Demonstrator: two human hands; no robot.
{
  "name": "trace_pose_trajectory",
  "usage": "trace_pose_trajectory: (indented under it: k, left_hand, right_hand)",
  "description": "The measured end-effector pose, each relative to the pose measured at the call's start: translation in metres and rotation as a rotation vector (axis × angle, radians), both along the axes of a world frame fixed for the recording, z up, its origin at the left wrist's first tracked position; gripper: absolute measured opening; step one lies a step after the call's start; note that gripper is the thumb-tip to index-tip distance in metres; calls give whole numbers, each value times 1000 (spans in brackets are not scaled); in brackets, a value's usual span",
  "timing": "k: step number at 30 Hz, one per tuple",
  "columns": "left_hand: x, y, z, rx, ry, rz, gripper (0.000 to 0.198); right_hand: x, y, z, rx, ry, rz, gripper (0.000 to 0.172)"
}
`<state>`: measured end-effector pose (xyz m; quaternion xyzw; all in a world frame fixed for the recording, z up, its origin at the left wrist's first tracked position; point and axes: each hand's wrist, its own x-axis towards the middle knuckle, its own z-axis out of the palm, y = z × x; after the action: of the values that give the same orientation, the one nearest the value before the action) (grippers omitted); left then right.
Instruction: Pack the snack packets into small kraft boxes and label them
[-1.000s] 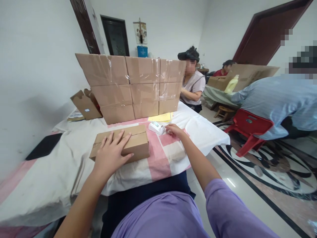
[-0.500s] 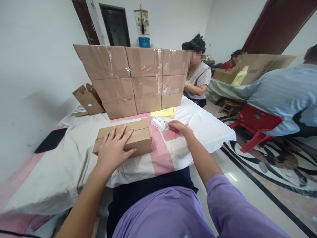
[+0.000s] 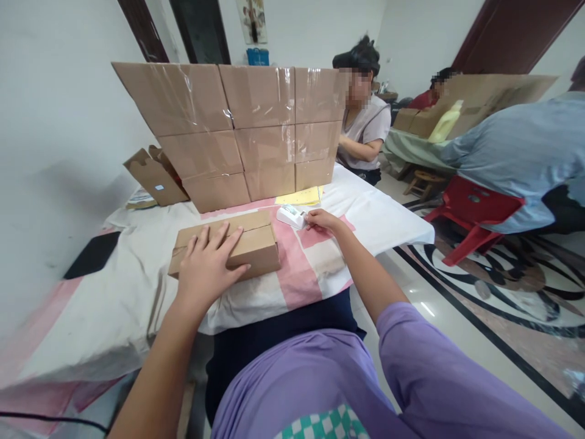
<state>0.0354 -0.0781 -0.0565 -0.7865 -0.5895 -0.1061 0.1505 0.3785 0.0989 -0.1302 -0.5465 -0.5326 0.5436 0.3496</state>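
Note:
My left hand (image 3: 208, 265) lies with fingers spread on top of a closed brown cardboard box (image 3: 256, 235), its thumb over the near edge. To the right of the box, a small white device that looks like a tape dispenser (image 3: 290, 216) rests on the cloth. The fingers of my right hand (image 3: 321, 221) are pinched together at the right end of this dispenser. What lies between those fingertips is too small to make out.
A taped wall of cardboard boxes (image 3: 265, 143) stands behind, with yellow paper (image 3: 300, 196) at its foot. An open carton (image 3: 158, 177) and a black flat object (image 3: 92, 255) are on the left. A co-worker (image 3: 363, 131) sits beyond the wall; another person occupies a red chair (image 3: 484, 201).
The view has tipped down slightly, so the scene sits higher. My right fingertips have come up against the white dispenser's end. My left hand stays on the box.

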Motion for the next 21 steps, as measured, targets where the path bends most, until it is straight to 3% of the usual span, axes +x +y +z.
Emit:
trace_pose_trajectory:
  k: [10, 17, 21]
  left_hand:
    - [0, 1, -2, 5, -19, 3, 76]
    - [5, 2, 2, -18, -37, 15, 77]
    - [18, 17, 6, -64, -81, 38, 75]
  right_hand:
    - [0, -6, -2, 10, 55, -48, 27]
    - [-2, -30, 6, 77, 129, -65, 22]
    - [-15, -49, 17, 164, 228, -48, 27]
